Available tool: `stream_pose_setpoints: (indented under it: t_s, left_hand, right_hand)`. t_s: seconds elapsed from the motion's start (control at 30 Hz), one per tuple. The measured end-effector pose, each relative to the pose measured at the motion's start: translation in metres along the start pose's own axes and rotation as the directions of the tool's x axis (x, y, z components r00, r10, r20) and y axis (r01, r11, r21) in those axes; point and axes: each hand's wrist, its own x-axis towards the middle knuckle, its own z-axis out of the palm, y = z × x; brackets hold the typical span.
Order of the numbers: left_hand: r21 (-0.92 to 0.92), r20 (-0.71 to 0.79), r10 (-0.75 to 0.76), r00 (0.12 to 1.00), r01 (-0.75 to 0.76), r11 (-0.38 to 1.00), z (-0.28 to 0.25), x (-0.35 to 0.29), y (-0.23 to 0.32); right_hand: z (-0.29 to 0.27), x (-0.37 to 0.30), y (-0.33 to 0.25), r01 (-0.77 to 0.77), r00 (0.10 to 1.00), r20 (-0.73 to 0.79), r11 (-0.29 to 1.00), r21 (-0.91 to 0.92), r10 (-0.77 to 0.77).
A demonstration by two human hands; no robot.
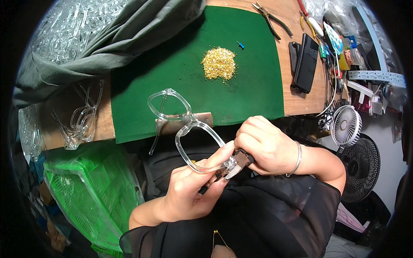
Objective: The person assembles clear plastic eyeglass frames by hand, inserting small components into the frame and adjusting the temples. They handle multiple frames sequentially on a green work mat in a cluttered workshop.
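Clear plastic eyeglass frames (183,142) are pinched at one hinge corner between the fingers and thumb of my left hand (189,187). The far lens rim reaches out over the front edge of the green mat (146,124), with one temple arm hanging down. My right hand (269,146) is closed around pliers (243,159), whose metal jaws meet the frame's corner right by my left fingertips. Whatever small part sits between the jaws is too hidden to make out. A pile of small gold pieces (219,63) lies on the mat beyond my hands.
A blue push pin (240,45) is near the pile. Further right are spare pliers (272,20), a black phone (306,63) and a small white fan (346,125). More clear frames (81,118) and a grey cloth (124,38) lie left, above a green crate (92,193).
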Motion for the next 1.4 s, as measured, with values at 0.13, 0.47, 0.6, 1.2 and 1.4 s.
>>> stream_pose_setpoints:
  t_s: [0.13, 0.47, 0.6, 1.2, 1.4]
  left_hand:
    - [-0.007, 0.016, -0.01, 1.0, 0.01, 1.0, -0.001, 0.003, 0.003]
    - [0.04, 0.011, 0.026, 1.0, -0.026, 0.999, -0.001, 0.005, -0.004]
    - [0.003, 0.025, -0.009, 1.0, 0.009, 1.0, -0.003, 0.005, 0.002]
    - [0.029, 0.041, -0.037, 0.998, 0.035, 0.999, -0.002, 0.005, -0.001]
    - [-0.255, 0.081, -0.24, 0.967, 0.253, 0.933, -0.004, 0.004, 0.003]
  right_hand:
    - [0.003, 0.0, 0.0, 0.019, 0.997, -0.067, 0.999, -0.042, -0.021]
    - [0.007, -0.003, 0.002, 0.017, 0.998, -0.056, 0.99, -0.138, -0.025]
    - [0.007, 0.0, 0.007, 0.057, 0.993, -0.102, 0.996, -0.065, -0.064]
    - [0.005, -0.002, 0.007, -0.007, 1.0, 0.018, 0.997, -0.083, 0.009]
    - [0.001, 0.003, 0.011, -0.012, 0.999, 0.039, 0.989, 0.147, 0.006]
